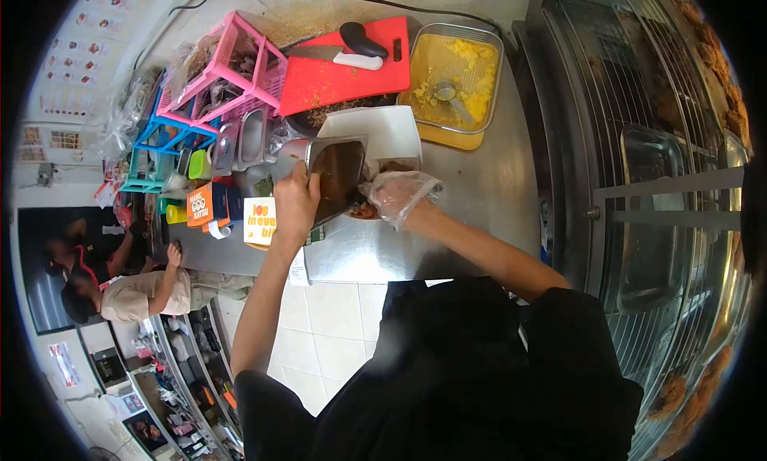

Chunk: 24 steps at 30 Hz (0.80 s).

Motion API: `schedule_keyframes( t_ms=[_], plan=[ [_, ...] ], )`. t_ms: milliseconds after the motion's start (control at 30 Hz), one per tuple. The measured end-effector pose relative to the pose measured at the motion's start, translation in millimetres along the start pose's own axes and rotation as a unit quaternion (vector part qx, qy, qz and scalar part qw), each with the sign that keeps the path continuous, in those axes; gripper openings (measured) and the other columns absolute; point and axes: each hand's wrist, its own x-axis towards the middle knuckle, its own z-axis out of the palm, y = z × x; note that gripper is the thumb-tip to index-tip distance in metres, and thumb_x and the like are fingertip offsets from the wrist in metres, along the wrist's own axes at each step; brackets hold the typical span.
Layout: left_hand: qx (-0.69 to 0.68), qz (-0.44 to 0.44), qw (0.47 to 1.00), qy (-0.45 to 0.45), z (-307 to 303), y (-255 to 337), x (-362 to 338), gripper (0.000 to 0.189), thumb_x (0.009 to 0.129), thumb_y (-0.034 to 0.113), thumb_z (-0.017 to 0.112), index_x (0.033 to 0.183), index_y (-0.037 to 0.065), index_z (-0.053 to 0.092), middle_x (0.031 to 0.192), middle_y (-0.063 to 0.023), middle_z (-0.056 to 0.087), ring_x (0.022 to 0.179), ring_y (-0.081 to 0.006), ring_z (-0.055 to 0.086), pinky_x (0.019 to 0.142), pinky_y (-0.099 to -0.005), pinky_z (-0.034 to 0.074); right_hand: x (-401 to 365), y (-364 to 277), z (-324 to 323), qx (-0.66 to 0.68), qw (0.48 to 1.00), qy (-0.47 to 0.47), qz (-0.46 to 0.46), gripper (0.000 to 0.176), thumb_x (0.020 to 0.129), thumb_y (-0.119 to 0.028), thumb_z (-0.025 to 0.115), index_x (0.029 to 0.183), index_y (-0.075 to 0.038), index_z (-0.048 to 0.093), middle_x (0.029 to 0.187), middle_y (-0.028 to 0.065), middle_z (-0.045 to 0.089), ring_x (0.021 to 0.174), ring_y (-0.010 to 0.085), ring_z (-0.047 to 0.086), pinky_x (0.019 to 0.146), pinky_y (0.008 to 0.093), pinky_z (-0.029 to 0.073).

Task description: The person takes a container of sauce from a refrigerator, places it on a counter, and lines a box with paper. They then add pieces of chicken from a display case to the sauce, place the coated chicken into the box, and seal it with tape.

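My bare left hand [296, 199] grips the rim of a metal pan [314, 151] and holds it tilted over the counter. Brown sauce [337, 172] covers the inside of the pan. Just right of it is my right hand [402, 196], in a clear plastic glove. Its fingers are curled toward the pan's edge, and crinkled plastic hides what they hold. Below them shows part of a box with dark reddish-brown food [365, 211]. Behind both hands stands an open white box [391, 125].
A red cutting board [351, 81] carries a white-handled knife [357, 61] and a black-handled tool. Beside it sits a tray of yellow food [459, 49] with a ladle. Pink baskets [248, 69] and printed boxes [260, 213] stand left. A wire rack [671, 93] is at right. Another person [136, 297] is at far left.
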Motion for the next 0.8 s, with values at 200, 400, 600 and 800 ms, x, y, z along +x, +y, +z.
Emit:
schedule_keyframes(
  t_ms=[200, 400, 600, 800],
  plan=[
    [0.001, 0.047, 0.999, 0.024, 3, 6, 3, 0.015, 0.075, 0.004, 0.058, 0.069, -0.001, 0.045, 0.057, -0.0234, 0.051, 0.054, -0.0401, 0.053, 0.048, -0.0443, 0.040, 35, -17, 8, 0.041, 0.995, -0.016, 0.090, 0.013, 0.070, -0.008, 0.055, 0.078, 0.000, 0.061, 0.078, 0.0185, 0.060, 0.072, 0.0320, 0.061, 0.064, 0.0413, 0.049],
    [0.039, -0.007, 0.999, -0.005, -9, 2, 7, 0.014, 0.077, 0.007, 0.057, 0.075, 0.000, 0.045, 0.064, -0.0216, 0.055, 0.058, -0.0390, 0.055, 0.052, -0.0455, 0.043, 10, 6, 55, 0.023, 0.999, 0.046, 0.011, 0.017, 0.075, -0.011, 0.054, 0.086, -0.001, 0.060, 0.079, 0.0179, 0.060, 0.070, 0.0310, 0.060, 0.063, 0.0404, 0.049],
    [0.059, -0.016, 0.997, 0.045, -15, -15, 10, 0.014, 0.076, 0.006, 0.057, 0.072, 0.000, 0.046, 0.060, -0.0222, 0.054, 0.056, -0.0389, 0.055, 0.050, -0.0450, 0.042, -20, 7, 38, 0.028, 0.996, 0.055, 0.066, 0.017, 0.078, -0.013, 0.051, 0.091, -0.005, 0.059, 0.078, 0.0148, 0.058, 0.067, 0.0282, 0.058, 0.059, 0.0401, 0.048],
    [-0.077, -0.105, 0.972, 0.198, -32, -33, 12, 0.012, 0.072, 0.006, 0.056, 0.075, -0.006, 0.057, 0.064, -0.0240, 0.056, 0.051, -0.0291, 0.057, 0.049, -0.0353, 0.041, -6, 0, -48, 0.202, 0.958, 0.130, 0.154, 0.013, 0.075, -0.013, 0.054, 0.083, -0.003, 0.056, 0.068, 0.0169, 0.054, 0.064, 0.0313, 0.056, 0.057, 0.0394, 0.044]
  ],
)
